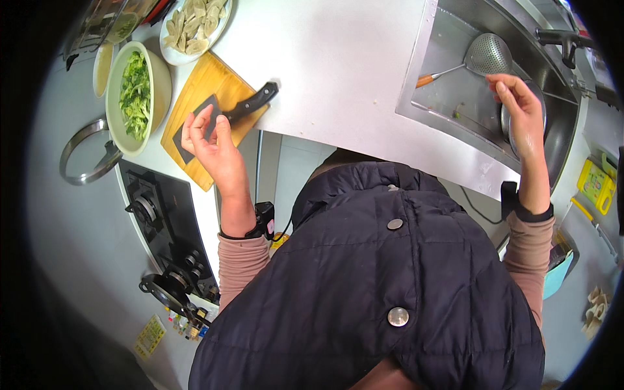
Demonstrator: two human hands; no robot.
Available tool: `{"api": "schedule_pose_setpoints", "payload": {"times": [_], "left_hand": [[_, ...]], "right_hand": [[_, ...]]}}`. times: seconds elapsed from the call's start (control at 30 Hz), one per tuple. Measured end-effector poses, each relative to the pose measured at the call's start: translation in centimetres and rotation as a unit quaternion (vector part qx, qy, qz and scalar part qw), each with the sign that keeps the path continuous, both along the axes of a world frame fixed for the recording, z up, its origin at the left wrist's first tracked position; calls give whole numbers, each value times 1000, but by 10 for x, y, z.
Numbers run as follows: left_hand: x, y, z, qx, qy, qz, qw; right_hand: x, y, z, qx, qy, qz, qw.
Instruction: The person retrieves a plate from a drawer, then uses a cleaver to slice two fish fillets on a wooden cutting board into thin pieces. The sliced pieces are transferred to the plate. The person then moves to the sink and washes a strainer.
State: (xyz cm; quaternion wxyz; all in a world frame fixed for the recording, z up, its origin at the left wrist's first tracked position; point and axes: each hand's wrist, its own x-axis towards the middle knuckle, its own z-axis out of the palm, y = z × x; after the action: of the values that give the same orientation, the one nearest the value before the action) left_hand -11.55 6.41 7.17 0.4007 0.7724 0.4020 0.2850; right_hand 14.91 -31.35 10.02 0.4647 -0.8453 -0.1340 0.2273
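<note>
My left hand (214, 146) hovers over a wooden cutting board (195, 92), fingers apart and slightly curled, with nothing in it. Under it on the board lies a cleaver with a black handle (251, 103); the hand hides part of its dark blade (183, 152). On the other side, my right hand (519, 105) is raised above the steel sink (441, 44), wet, its fingers loosely bent and holding nothing I can see. Near its fingertips a perforated skimmer (489, 52) with a wooden handle rests in the sink. A round metal vessel or lid (507, 122) is partly covered by this hand.
Left of the board stands a pale bowl (163, 80) of chopped broccoli (135, 95), beside a plate (171, 54) of dumplings (195, 24). A glass lid (87, 178) leans behind the gas hob (168, 204). The black faucet (565, 41) juts over the sink's far right.
</note>
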Motion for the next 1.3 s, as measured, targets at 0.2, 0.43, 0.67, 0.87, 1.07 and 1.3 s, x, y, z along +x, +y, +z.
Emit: {"api": "schedule_pose_setpoints", "payload": {"times": [0.2, 0.43, 0.67, 0.87, 1.07, 1.3], "left_hand": [[-24, -52, 15, 40, 23, 12, 999], [-63, -111, 24, 60, 19, -20, 998], [-101, -156, 27, 76, 34, -48, 995], [-130, -170, 29, 108, 70, -57, 990], [-140, -170, 32, 110, 51, -80, 989], [-131, -173, 29, 91, 23, -89, 992]], "right_hand": [[-48, -44, 4, 50, 16, -2, 999], [-119, -97, 5, 82, 2, 30, 996], [-182, -145, -6, 30, 61, 79, 995], [-212, -173, -24, -15, 50, 71, 996], [-224, -175, -30, -28, 35, 70, 997], [-232, -181, -33, -51, 20, 75, 996]]}}
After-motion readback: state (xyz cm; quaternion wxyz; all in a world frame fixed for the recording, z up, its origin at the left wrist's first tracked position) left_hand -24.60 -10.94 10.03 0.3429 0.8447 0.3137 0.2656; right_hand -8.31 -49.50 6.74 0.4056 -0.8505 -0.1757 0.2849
